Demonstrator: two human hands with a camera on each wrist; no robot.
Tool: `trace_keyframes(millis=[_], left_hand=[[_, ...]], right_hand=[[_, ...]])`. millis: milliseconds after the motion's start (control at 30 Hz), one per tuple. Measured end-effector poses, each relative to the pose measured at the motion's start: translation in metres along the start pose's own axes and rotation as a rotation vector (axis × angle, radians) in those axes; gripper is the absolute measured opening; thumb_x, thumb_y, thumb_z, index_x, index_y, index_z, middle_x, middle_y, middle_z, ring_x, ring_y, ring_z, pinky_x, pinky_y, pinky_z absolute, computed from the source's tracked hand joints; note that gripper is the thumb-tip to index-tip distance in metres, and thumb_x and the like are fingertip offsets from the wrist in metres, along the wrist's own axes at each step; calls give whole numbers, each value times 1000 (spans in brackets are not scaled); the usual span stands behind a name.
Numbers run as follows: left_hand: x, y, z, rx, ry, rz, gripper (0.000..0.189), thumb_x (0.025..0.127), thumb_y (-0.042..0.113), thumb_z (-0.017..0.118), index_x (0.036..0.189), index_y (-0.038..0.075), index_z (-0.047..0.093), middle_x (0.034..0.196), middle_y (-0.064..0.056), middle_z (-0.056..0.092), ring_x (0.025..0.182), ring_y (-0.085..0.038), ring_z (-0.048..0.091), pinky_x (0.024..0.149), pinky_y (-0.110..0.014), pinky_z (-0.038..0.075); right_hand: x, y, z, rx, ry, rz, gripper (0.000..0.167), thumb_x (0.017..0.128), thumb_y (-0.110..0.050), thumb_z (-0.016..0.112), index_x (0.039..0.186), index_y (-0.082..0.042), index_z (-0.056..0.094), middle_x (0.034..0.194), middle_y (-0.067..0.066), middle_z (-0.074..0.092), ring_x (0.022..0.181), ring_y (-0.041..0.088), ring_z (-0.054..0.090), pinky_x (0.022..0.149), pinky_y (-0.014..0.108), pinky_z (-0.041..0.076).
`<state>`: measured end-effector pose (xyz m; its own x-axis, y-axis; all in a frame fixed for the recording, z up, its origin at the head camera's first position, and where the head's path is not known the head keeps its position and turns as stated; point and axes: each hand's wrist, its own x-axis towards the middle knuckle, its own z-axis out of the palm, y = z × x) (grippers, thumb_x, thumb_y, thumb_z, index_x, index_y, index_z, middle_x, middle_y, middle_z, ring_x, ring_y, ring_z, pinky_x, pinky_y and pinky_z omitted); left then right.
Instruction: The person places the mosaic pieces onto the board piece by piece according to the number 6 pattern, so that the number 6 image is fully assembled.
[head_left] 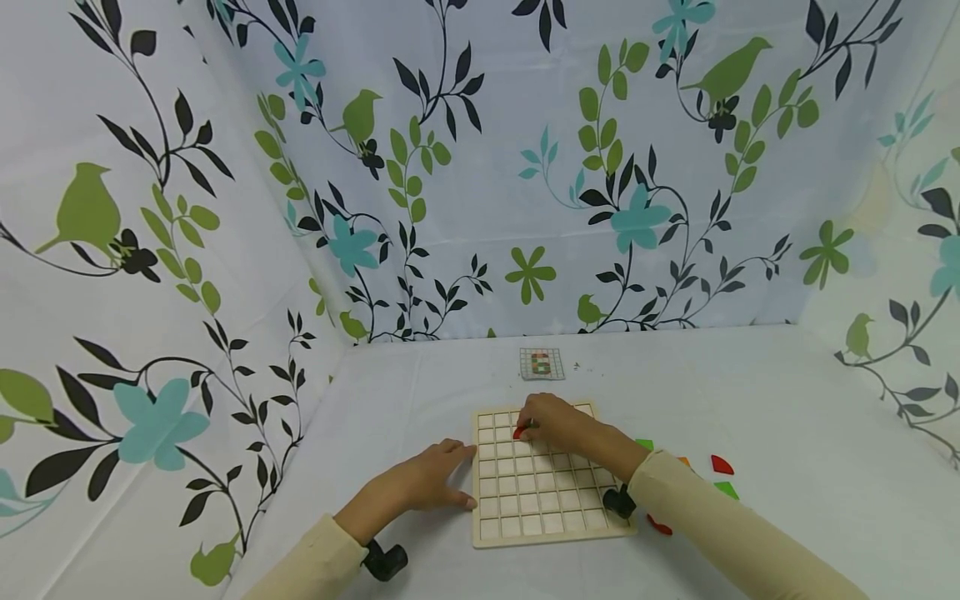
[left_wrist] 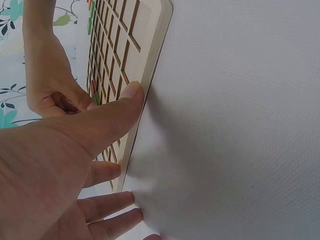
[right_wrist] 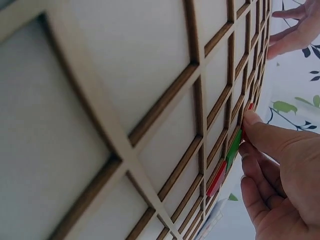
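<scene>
A wooden grid board (head_left: 551, 543) lies flat on the white table. My left hand (head_left: 427, 479) rests at its left edge, thumb on the rim in the left wrist view and fingers spread along the side. Near the board's far left, my right hand (head_left: 555, 419) bends its fingers and pinches a small red piece (right_wrist: 250, 106) at a cell, the piece mostly hidden by the thumb. Beside those fingertips in the right wrist view, a green piece (right_wrist: 233, 150) and another red piece (right_wrist: 216, 178) sit in the row of cells.
Behind the board lies a small gridded pattern card (head_left: 542, 364) with coloured squares. To the right are loose pieces: a red quarter-round piece (head_left: 722, 464), a green piece (head_left: 727, 490), and a red piece (head_left: 660, 525) by the board's edge. A patterned curtain (head_left: 525, 208) surrounds the table.
</scene>
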<state>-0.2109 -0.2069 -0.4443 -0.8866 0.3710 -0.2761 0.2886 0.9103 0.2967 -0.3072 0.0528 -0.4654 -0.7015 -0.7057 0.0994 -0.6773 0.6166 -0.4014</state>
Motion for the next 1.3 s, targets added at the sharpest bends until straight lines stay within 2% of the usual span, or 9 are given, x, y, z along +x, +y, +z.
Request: trace_keyframes(millis=[300, 433, 600, 800, 1033, 1167, 1300], left_hand=[[0, 0, 0, -1, 1, 6, 88, 87, 49, 85, 159, 14, 47, 161, -15, 46, 149, -36, 45, 118, -56, 44], [0, 1, 0, 2, 2, 4, 88, 87, 49, 85, 159, 14, 47, 161, -15, 46, 149, -36, 45, 118, -56, 44], [1, 1, 0, -2, 1, 1, 89, 87, 50, 86, 159, 15, 48, 161, -14, 46, 149, -36, 45, 118, -57, 44], [4, -3, 2, 1, -4, -4, 90, 86, 51, 85, 159, 16, 47, 162, -13, 45, 150, -36, 44, 119, -57, 43], [2, -3, 1, -6, -10, -10, 89, 87, 50, 85, 160, 17, 47, 163, -13, 44, 151, -36, 43, 119, -57, 43], [2, -3, 1, -8, -14, -14, 89, 87, 51, 85, 160, 17, 46, 163, -13, 44, 151, -35, 42, 119, -57, 43], [2, -3, 0, -2, -13, -9, 89, 87, 51, 84, 160, 17, 46, 163, -13, 44, 151, -36, 42, 119, -57, 43]], right_hand=[[-2, -3, -3, -65, 5, -29, 17, 94, -15, 80, 107, -4, 81, 99, 4, 68, 93, 20, 62, 82, 34, 57], [-4, -3, -6, -53, 10, -30, 21, 94, -17, 80, 110, -2, 80, 103, 7, 69, 96, 23, 63, 84, 36, 58], [-12, 3, -15, 18, 26, -18, 25, 97, -14, 78, 117, 1, 78, 110, 10, 69, 102, 26, 66, 86, 37, 60], [-30, 13, -32, 90, 66, 7, 25, 98, -13, 77, 119, 1, 77, 111, 9, 71, 100, 23, 68, 83, 31, 60], [-57, 32, -45, 160, 130, 78, 33, 101, -19, 74, 127, 0, 70, 117, 13, 70, 105, 26, 67, 91, 42, 59], [-74, 45, -51, 154, 175, 104, 32, 99, -16, 76, 126, 1, 71, 113, 12, 71, 101, 23, 66, 92, 45, 60], [-91, 56, -56, 139, 195, 173, 31, 99, -17, 77, 125, -1, 72, 113, 10, 72, 101, 20, 66, 95, 47, 60]])
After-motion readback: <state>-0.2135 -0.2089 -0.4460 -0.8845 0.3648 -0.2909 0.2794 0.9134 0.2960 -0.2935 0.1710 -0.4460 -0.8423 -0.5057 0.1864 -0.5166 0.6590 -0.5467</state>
